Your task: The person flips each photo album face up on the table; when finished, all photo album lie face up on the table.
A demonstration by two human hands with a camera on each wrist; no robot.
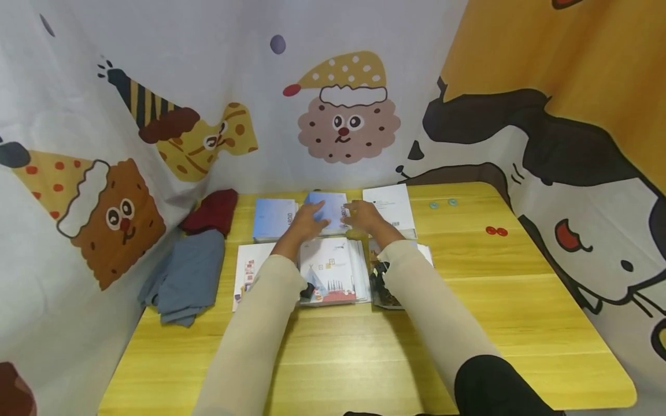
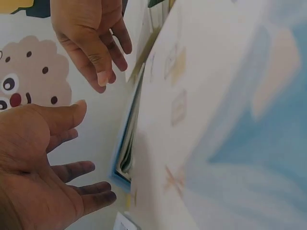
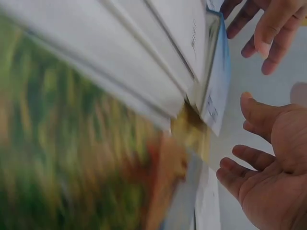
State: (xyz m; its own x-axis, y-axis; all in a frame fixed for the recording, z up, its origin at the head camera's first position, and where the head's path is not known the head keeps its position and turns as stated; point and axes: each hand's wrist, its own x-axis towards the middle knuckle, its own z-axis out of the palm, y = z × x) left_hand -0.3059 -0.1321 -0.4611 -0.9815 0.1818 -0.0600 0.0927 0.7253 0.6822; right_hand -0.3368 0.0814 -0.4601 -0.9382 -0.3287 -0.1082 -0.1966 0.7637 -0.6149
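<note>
On the far middle of the yellow wooden table [image 1: 468,323] lies a light blue book [image 1: 333,209]. My left hand [image 1: 312,218] rests flat on its left part, fingers straight. My right hand [image 1: 363,216] hovers at its right edge, fingers spread, and holds nothing. The left wrist view shows the left hand [image 2: 67,167] open with relaxed fingers beside the blue book's edge [image 2: 119,176]. In the right wrist view the right hand [image 3: 259,158] is open next to the blue cover [image 3: 218,81]. An illustrated white book [image 1: 330,271] lies just in front, under my forearms.
A second blue book [image 1: 273,218] and a white booklet [image 1: 391,209] flank the middle one. A white card [image 1: 248,270] and a dark book [image 1: 387,289] lie in the front row. Red cloth [image 1: 213,211] and grey-blue cloth [image 1: 187,277] sit left. Small buttons [image 1: 496,231] lie right. Cartoon curtains [image 1: 343,115] enclose the table.
</note>
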